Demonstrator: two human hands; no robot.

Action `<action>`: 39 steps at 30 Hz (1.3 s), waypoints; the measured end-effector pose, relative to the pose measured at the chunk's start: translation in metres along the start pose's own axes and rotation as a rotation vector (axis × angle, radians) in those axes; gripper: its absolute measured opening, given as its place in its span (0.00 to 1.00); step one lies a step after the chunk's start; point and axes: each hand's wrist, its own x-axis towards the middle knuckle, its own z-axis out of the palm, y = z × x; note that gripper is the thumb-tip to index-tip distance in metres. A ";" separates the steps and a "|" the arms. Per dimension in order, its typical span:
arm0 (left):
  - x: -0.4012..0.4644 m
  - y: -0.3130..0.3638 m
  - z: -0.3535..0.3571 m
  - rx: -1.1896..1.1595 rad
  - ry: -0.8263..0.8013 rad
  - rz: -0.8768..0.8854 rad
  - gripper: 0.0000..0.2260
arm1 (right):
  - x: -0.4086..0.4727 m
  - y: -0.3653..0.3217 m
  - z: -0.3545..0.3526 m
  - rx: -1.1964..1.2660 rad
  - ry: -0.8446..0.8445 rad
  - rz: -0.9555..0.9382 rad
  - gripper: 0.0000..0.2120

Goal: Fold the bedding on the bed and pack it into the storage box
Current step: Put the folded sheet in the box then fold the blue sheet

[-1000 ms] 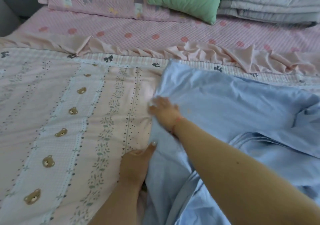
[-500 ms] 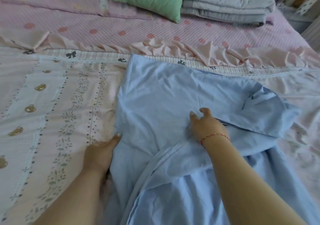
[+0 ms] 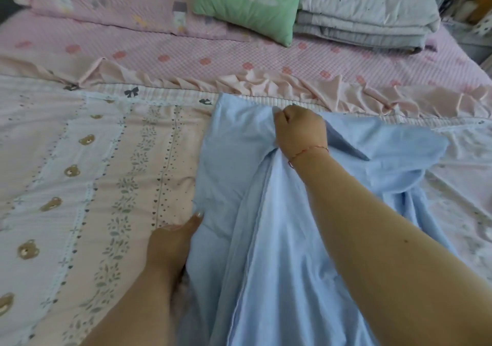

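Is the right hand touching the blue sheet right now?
Touching. The head view shows the right hand closed in a fist on a bunched fold of the blue sheet, fabric gathered beneath its fingers.

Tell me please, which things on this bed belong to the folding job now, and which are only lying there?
In the job:
- blue sheet, being folded
- right hand, gripping its far edge
- left hand, pressing its left edge
- bear-print quilt underneath

Lying about:
- green cushion
- folded grey quilt
- pink pillow
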 end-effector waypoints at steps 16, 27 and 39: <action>0.028 -0.023 -0.012 0.400 -0.081 0.665 0.23 | -0.053 -0.022 0.117 0.348 -0.536 -0.073 0.22; 0.020 -0.009 0.000 0.237 -0.002 0.093 0.23 | -0.071 -0.009 0.131 -0.135 -0.699 -0.186 0.23; -0.026 -0.017 -0.010 0.103 0.034 0.201 0.15 | -0.155 0.011 0.096 -0.186 -0.775 -0.195 0.22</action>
